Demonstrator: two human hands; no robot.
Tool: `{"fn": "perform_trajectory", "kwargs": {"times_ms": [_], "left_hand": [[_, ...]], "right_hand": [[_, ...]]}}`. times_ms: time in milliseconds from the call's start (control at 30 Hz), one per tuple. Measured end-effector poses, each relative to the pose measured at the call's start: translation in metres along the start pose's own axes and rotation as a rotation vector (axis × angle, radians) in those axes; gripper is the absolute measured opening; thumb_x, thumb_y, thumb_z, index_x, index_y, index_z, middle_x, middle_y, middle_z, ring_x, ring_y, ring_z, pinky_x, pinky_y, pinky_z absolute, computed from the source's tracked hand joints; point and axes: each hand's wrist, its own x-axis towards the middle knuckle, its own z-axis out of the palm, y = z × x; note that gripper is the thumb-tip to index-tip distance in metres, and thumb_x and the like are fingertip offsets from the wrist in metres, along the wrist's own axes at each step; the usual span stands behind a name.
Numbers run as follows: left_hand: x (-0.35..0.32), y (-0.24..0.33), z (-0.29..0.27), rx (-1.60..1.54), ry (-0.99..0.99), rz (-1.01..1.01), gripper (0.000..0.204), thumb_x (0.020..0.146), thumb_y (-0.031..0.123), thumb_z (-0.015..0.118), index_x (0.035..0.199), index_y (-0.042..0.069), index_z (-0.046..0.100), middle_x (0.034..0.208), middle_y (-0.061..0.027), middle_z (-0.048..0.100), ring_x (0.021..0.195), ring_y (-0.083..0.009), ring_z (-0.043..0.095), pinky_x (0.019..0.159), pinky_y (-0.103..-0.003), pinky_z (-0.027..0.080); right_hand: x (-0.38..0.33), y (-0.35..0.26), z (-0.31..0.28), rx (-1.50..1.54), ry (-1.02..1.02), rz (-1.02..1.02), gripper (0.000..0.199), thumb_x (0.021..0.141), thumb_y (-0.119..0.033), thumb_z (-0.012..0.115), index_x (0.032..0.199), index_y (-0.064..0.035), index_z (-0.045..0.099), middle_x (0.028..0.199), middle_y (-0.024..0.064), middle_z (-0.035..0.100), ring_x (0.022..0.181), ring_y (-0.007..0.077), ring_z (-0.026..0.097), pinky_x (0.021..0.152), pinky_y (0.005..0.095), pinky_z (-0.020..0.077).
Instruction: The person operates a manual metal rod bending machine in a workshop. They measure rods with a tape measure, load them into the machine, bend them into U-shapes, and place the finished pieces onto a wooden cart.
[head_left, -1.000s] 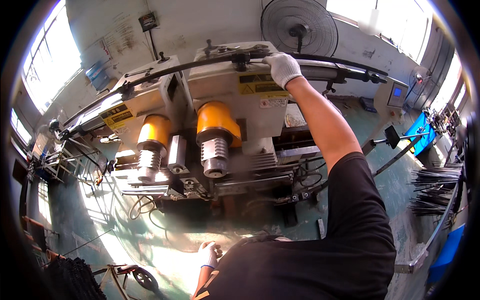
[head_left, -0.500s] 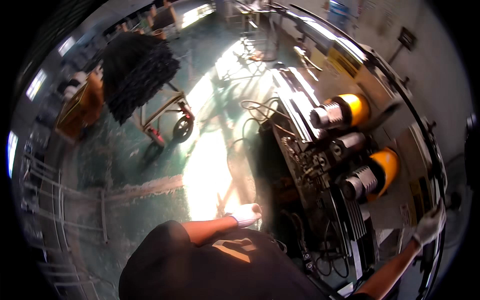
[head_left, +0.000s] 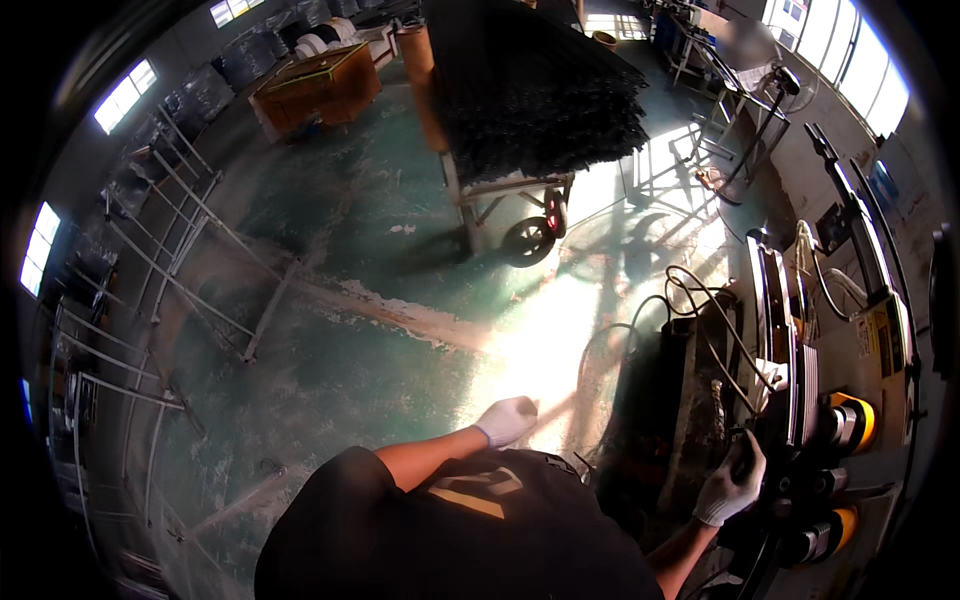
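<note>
The right hand, gloved, grips a dark part of the machine at four o'clock; the left hand hangs fisted, empty, near six.

Clearly a metal workshop or small factory. Worn green-painted concrete floor, scuffed bare in patches. Wheeled cart heaped with dark thin rods. Metal pipe racks along the left side. Heavy machine at right, with yellow-capped cylinders, cables and hoses. Wooden crate and stacked stock at the back. High windows, hard sunlight on the floor.
</note>
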Motion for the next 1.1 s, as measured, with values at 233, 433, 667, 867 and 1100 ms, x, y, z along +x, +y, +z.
{"fn": "perform_trajectory", "kwargs": {"times_ms": [233, 433, 667, 867, 1100], "left_hand": [[0.034, -0.119, -0.196, -0.318, 0.308, -0.328, 0.020, 0.097, 0.018, 0.069, 0.112, 0.004, 0.071, 0.090, -0.0063, 0.071, 0.066, -0.0136, 0.063, 0.061, -0.031, 0.054], [0.094, -0.128, -0.298, -0.656, 0.344, -0.349, 0.022, 0.097, 0.015, 0.069, 0.117, 0.005, 0.068, 0.092, -0.0049, 0.070, 0.069, -0.0129, 0.063, 0.060, -0.030, 0.053], [0.162, -0.173, -0.445, -0.082, 0.382, -0.163, 0.031, 0.100, 0.024, 0.072, 0.120, 0.000, 0.074, 0.105, -0.0163, 0.080, 0.092, -0.0260, 0.076, 0.085, -0.040, 0.060], [0.200, -0.211, -0.635, -0.049, 0.705, -0.273, 0.032, 0.101, 0.022, 0.071, 0.123, 0.000, 0.075, 0.107, -0.0162, 0.080, 0.090, -0.0228, 0.076, 0.082, -0.039, 0.061], [0.292, -0.272, -0.747, -0.179, 0.472, -0.589, 0.032, 0.096, 0.022, 0.077, 0.121, 0.002, 0.080, 0.110, -0.0117, 0.082, 0.105, -0.0227, 0.076, 0.096, -0.036, 0.057]], "right_hand": [[-0.051, -0.034, 0.233, 0.094, -0.572, 0.292, 0.018, 0.098, -0.005, 0.076, 0.115, -0.0009, 0.081, 0.106, 0.0147, 0.083, 0.099, 0.0239, 0.080, 0.092, 0.0353, 0.0607], [-0.159, 0.001, 0.379, -0.242, -1.056, 0.663, 0.022, 0.093, -0.016, 0.080, 0.110, -0.0028, 0.085, 0.102, 0.0146, 0.085, 0.096, 0.0224, 0.081, 0.091, 0.0358, 0.0615], [-0.246, 0.039, 0.631, -0.583, -1.728, 1.093, 0.023, 0.098, -0.020, 0.073, 0.116, -0.0119, 0.085, 0.101, 0.0063, 0.085, 0.088, 0.0174, 0.079, 0.080, 0.0353, 0.0634], [-0.166, -0.248, 0.827, 0.302, -1.351, 0.774, 0.020, 0.103, -0.017, 0.068, 0.111, -0.0015, 0.079, 0.087, 0.0067, 0.076, 0.071, 0.0179, 0.069, 0.064, 0.0342, 0.0560], [-0.111, -0.407, 0.983, 0.260, -1.349, 0.422, 0.028, 0.103, -0.022, 0.073, 0.119, -0.0007, 0.080, 0.103, 0.0138, 0.084, 0.090, 0.0219, 0.078, 0.084, 0.0373, 0.0608]]}}
